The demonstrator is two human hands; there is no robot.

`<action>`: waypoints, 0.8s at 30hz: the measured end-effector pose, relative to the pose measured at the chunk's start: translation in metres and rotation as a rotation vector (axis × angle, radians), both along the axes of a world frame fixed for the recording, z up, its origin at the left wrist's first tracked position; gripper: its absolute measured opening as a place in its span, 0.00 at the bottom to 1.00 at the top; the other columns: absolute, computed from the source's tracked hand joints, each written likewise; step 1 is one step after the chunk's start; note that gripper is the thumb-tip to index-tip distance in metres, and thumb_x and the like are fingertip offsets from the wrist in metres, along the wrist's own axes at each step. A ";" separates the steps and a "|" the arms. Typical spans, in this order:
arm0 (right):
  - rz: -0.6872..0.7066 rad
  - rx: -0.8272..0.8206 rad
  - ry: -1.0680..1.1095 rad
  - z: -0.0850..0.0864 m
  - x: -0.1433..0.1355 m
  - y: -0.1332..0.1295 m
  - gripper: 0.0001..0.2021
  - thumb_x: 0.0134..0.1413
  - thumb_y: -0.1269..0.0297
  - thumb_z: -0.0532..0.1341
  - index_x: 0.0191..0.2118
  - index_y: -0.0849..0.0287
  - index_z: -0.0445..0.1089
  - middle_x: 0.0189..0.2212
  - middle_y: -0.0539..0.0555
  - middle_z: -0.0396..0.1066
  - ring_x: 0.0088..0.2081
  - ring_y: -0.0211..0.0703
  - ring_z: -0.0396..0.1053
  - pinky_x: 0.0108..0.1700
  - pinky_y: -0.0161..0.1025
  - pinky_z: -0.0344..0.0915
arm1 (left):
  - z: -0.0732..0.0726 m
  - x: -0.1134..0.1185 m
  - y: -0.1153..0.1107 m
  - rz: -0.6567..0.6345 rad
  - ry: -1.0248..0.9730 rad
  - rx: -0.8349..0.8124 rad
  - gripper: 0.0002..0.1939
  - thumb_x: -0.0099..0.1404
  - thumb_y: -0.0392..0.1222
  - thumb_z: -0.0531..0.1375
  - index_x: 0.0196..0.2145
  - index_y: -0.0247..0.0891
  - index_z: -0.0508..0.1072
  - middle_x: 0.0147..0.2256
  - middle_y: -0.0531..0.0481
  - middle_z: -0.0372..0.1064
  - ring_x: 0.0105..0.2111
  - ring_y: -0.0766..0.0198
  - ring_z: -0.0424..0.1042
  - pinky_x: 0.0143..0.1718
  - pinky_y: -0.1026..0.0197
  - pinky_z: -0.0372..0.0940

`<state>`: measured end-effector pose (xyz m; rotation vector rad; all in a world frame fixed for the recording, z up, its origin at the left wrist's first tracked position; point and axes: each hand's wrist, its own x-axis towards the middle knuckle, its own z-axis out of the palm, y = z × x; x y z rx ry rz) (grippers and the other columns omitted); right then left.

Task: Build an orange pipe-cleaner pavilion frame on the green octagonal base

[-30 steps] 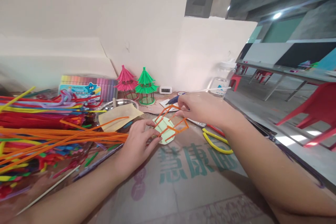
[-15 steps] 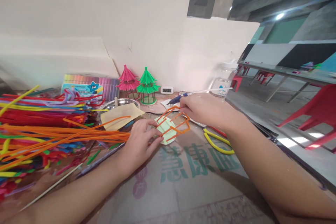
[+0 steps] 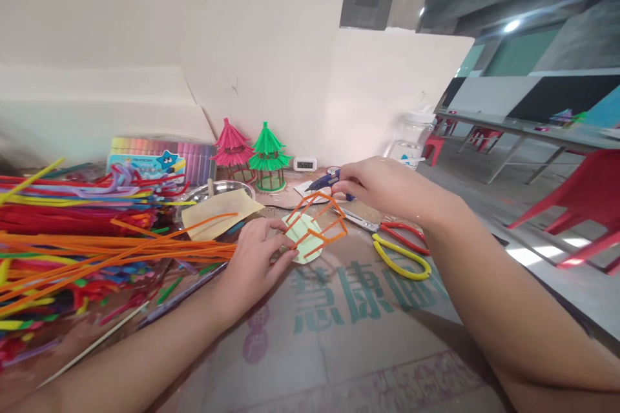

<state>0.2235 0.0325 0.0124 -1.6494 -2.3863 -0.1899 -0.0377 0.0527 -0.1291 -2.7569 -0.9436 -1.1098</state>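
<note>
My left hand [image 3: 259, 255] pinches the near-left side of an orange pipe-cleaner frame [image 3: 334, 237]. This open frame stands on a pale green paper piece [image 3: 310, 251] with cut corners, resting on the cardboard. Behind it, my right hand [image 3: 375, 184] is closed around a dark blue glue gun [image 3: 323, 181]. The nozzle points left, over a small white card [image 3: 301, 188]. Scissors [image 3: 400, 261] with one red and one yellow handle lie below my right hand. Several long orange pipe cleaners [image 3: 184, 248] extend left from beside my left hand.
Piles of coloured pipe cleaners [image 3: 72, 216] cover the left side. Behind stand a marker set [image 3: 145, 164], a metal bowl [image 3: 242, 187] with yellow paper [image 3: 220, 211], pink [image 3: 231, 145] and green [image 3: 269, 158] pavilion models, a small digital clock [image 3: 305, 164] and a clear bottle [image 3: 411, 135].
My right hand has moved from beside the orange frame up and back onto the glue gun. More of the scissors shows. My left hand stays at the frame.
</note>
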 end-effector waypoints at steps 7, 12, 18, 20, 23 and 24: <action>0.009 0.025 -0.183 -0.003 -0.019 -0.010 0.13 0.63 0.54 0.60 0.39 0.59 0.72 0.35 0.56 0.78 0.34 0.45 0.72 0.31 0.38 0.52 | 0.001 0.001 -0.001 0.005 0.011 0.055 0.04 0.69 0.41 0.60 0.38 0.41 0.75 0.46 0.45 0.67 0.48 0.52 0.66 0.51 0.45 0.61; -0.007 0.101 -0.355 -0.013 -0.034 -0.011 0.09 0.65 0.65 0.56 0.42 0.63 0.71 0.37 0.65 0.78 0.41 0.55 0.76 0.35 0.41 0.59 | 0.000 -0.001 -0.002 0.018 0.025 0.065 0.04 0.69 0.41 0.60 0.39 0.41 0.75 0.47 0.44 0.67 0.51 0.50 0.65 0.56 0.41 0.59; -0.032 0.113 -0.376 -0.017 -0.033 -0.006 0.11 0.65 0.70 0.51 0.42 0.62 0.71 0.36 0.64 0.79 0.39 0.55 0.77 0.33 0.42 0.59 | -0.002 0.000 -0.001 0.013 0.026 0.070 0.04 0.69 0.41 0.61 0.38 0.40 0.75 0.46 0.44 0.67 0.50 0.52 0.66 0.58 0.40 0.58; -0.029 0.123 -0.370 -0.016 -0.034 -0.007 0.11 0.65 0.69 0.51 0.42 0.62 0.71 0.35 0.64 0.79 0.38 0.56 0.77 0.32 0.42 0.58 | -0.002 0.000 0.000 0.013 0.028 0.073 0.04 0.69 0.40 0.60 0.38 0.40 0.75 0.46 0.44 0.67 0.50 0.52 0.66 0.58 0.39 0.57; -0.036 0.115 -0.352 -0.012 -0.034 -0.011 0.09 0.63 0.70 0.54 0.40 0.61 0.72 0.34 0.62 0.79 0.37 0.55 0.77 0.30 0.41 0.55 | -0.002 -0.001 0.000 0.015 0.032 0.068 0.04 0.69 0.41 0.60 0.38 0.40 0.75 0.46 0.44 0.67 0.50 0.52 0.66 0.57 0.40 0.58; -0.043 0.107 -0.349 -0.010 -0.033 -0.013 0.09 0.62 0.71 0.54 0.40 0.60 0.72 0.34 0.61 0.79 0.37 0.54 0.77 0.30 0.41 0.54 | -0.002 -0.001 0.000 0.015 0.031 0.065 0.04 0.69 0.41 0.60 0.38 0.41 0.75 0.47 0.44 0.67 0.50 0.52 0.65 0.57 0.40 0.58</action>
